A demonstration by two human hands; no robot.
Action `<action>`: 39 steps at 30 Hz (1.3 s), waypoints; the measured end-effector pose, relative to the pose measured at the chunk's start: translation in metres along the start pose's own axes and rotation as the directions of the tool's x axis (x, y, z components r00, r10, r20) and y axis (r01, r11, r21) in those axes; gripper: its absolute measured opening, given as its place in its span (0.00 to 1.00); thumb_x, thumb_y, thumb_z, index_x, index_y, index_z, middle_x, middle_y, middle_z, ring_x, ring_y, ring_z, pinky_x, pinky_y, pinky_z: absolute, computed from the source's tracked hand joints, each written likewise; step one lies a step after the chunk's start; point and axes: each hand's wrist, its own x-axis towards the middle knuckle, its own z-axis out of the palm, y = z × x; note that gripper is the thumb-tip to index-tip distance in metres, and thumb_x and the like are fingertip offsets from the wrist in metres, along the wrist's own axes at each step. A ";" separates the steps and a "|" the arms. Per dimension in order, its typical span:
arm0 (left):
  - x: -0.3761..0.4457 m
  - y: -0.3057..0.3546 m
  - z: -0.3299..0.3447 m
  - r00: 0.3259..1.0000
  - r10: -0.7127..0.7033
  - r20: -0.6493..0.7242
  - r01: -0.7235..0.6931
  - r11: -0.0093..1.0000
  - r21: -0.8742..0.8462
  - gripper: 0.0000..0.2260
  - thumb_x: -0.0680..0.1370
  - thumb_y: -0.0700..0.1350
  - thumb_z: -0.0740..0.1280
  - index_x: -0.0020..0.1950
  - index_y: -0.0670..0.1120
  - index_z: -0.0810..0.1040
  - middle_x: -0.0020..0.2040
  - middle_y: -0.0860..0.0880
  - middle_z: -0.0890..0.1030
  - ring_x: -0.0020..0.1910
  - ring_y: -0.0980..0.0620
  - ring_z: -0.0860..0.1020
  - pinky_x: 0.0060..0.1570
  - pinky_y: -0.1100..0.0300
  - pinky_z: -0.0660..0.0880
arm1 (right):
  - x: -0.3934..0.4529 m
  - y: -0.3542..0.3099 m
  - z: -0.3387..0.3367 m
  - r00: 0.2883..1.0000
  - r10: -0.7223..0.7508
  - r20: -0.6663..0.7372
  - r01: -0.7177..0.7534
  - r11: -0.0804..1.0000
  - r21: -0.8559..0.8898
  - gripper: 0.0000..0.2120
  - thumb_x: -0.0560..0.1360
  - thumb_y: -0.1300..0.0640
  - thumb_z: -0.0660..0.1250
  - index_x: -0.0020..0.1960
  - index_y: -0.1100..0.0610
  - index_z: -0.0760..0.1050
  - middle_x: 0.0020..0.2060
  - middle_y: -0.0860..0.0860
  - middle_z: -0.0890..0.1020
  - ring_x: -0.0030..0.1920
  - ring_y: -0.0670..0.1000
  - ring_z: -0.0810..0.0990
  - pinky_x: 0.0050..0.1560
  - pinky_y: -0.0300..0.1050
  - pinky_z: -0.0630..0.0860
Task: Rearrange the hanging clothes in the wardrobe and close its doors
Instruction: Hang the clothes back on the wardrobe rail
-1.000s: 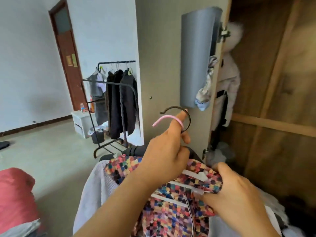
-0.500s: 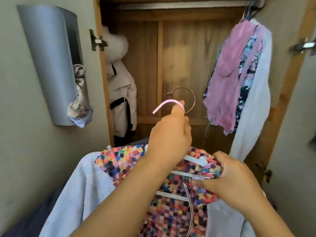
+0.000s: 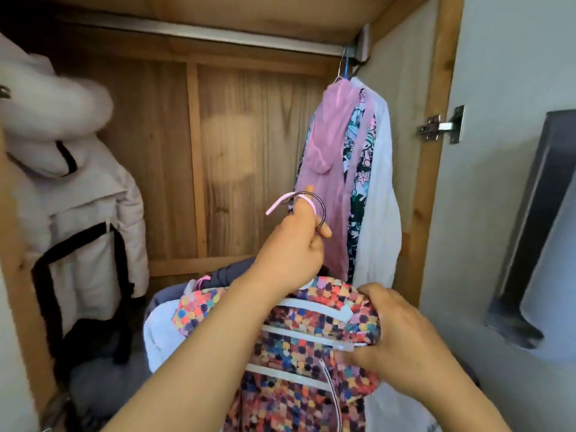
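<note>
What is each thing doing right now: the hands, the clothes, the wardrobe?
Left hand: grips two hanger hooks, raised.
Right hand: pinches the checkered garment.
Checkered garment: held, off the rail.
Pink garment: hanging on the rail.
Puffer coat: hanging, left side.
Wardrobe: open.

Two hands, left (image 3: 290, 247) and right (image 3: 402, 335), are showing; two hanger hooks (image 3: 299, 204) are rising from the left; three garments (image 3: 349, 169) are hanging right, one padded coat (image 3: 84, 201) left

Multicolour checked garment (image 3: 299, 353), pink hook (image 3: 282, 202)
</note>
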 end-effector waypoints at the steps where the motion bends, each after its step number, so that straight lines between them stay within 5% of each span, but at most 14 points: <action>1: 0.009 -0.003 0.004 1.000 0.009 -0.001 -0.009 0.999 -0.039 0.25 0.76 0.30 0.53 0.73 0.41 0.55 0.46 0.54 0.74 0.48 0.53 0.73 0.55 0.66 0.71 | 0.004 0.004 -0.003 1.000 -0.012 0.022 0.011 1.000 0.010 0.35 0.63 0.43 0.76 0.62 0.40 0.58 0.53 0.39 0.67 0.55 0.41 0.72 0.57 0.40 0.74; 4: 0.036 -0.010 0.014 0.999 0.044 -0.025 -0.047 0.992 -0.118 0.23 0.76 0.30 0.53 0.71 0.38 0.58 0.42 0.54 0.73 0.47 0.54 0.72 0.46 0.79 0.64 | 0.016 0.016 -0.006 0.999 -0.038 -0.002 0.038 0.999 -0.016 0.37 0.66 0.42 0.74 0.66 0.38 0.54 0.56 0.37 0.65 0.58 0.40 0.69 0.60 0.39 0.72; 8: 0.073 -0.018 0.021 0.992 0.108 -0.062 -0.118 0.974 -0.192 0.22 0.77 0.29 0.53 0.70 0.40 0.61 0.43 0.55 0.72 0.38 0.61 0.71 0.42 0.73 0.67 | 0.033 0.030 -0.004 0.990 0.007 -0.144 -0.020 0.996 -0.092 0.28 0.69 0.42 0.69 0.64 0.39 0.59 0.55 0.39 0.72 0.55 0.43 0.75 0.55 0.38 0.74; 14: 0.133 -0.034 0.033 0.984 0.165 -0.062 -0.176 0.932 -0.317 0.20 0.77 0.30 0.52 0.66 0.44 0.63 0.41 0.52 0.73 0.35 0.63 0.70 0.38 0.70 0.67 | 0.070 0.031 -0.009 0.942 -0.014 -0.335 -0.045 0.985 -0.167 0.15 0.67 0.47 0.66 0.54 0.47 0.73 0.34 0.42 0.72 0.38 0.48 0.74 0.38 0.41 0.71; 18: 0.181 -0.049 0.039 0.983 0.177 -0.053 -0.183 0.897 -0.402 0.16 0.77 0.31 0.52 0.61 0.44 0.67 0.41 0.49 0.75 0.34 0.64 0.71 0.37 0.72 0.68 | 0.105 0.028 -0.023 0.936 0.053 -0.347 -0.121 0.977 -0.176 0.17 0.67 0.53 0.70 0.54 0.46 0.73 0.37 0.46 0.78 0.40 0.49 0.77 0.41 0.42 0.74; 23: 0.232 -0.064 0.040 0.975 0.219 -0.041 -0.213 0.862 -0.459 0.14 0.77 0.32 0.51 0.57 0.47 0.65 0.41 0.50 0.74 0.39 0.59 0.71 0.35 0.73 0.67 | 0.136 0.017 -0.039 0.942 -0.005 -0.335 -0.028 0.995 -0.093 0.42 0.50 0.27 0.70 0.61 0.35 0.65 0.50 0.36 0.79 0.50 0.38 0.78 0.51 0.40 0.76; 27: 0.259 -0.066 0.041 0.960 0.275 -0.057 -0.269 0.842 -0.469 0.14 0.77 0.32 0.51 0.56 0.48 0.64 0.43 0.48 0.75 0.35 0.57 0.71 0.29 0.74 0.66 | 0.151 0.008 -0.040 0.881 0.011 -0.473 0.009 0.999 0.039 0.35 0.49 0.19 0.64 0.54 0.27 0.66 0.46 0.36 0.80 0.47 0.38 0.79 0.49 0.40 0.77; 30: 0.270 -0.063 0.045 0.947 0.313 -0.067 -0.308 0.834 -0.458 0.14 0.76 0.32 0.51 0.57 0.48 0.65 0.48 0.43 0.76 0.42 0.54 0.73 0.40 0.70 0.69 | 0.161 0.000 -0.037 0.867 0.077 -0.493 -0.138 0.986 -0.090 0.37 0.49 0.18 0.60 0.55 0.31 0.65 0.43 0.38 0.81 0.46 0.40 0.80 0.48 0.43 0.77; 33: 0.276 -0.058 0.049 0.934 0.354 -0.051 -0.331 0.802 -0.498 0.14 0.76 0.32 0.52 0.56 0.48 0.64 0.53 0.43 0.74 0.46 0.53 0.72 0.45 0.66 0.67 | 0.173 -0.003 -0.034 0.852 0.140 -0.504 -0.334 0.887 -0.320 0.35 0.58 0.24 0.64 0.54 0.46 0.66 0.45 0.45 0.80 0.50 0.50 0.78 0.47 0.46 0.75; 36: 0.279 -0.054 0.049 0.915 0.394 -0.084 -0.376 0.759 -0.532 0.13 0.76 0.32 0.53 0.55 0.48 0.65 0.50 0.44 0.75 0.46 0.54 0.73 0.44 0.75 0.67 | 0.178 -0.002 -0.041 0.829 0.224 -0.512 -0.373 0.904 -0.209 0.26 0.61 0.28 0.68 0.45 0.47 0.67 0.40 0.46 0.80 0.48 0.51 0.79 0.45 0.46 0.75; 39: 0.284 -0.049 0.042 0.909 0.404 -0.103 -0.383 0.712 -0.589 0.13 0.77 0.31 0.53 0.55 0.48 0.66 0.43 0.47 0.76 0.34 0.63 0.72 0.35 0.74 0.68 | 0.182 -0.004 -0.058 0.843 0.255 -0.473 -0.378 0.907 -0.184 0.23 0.62 0.31 0.70 0.44 0.45 0.68 0.41 0.45 0.80 0.48 0.50 0.79 0.46 0.44 0.76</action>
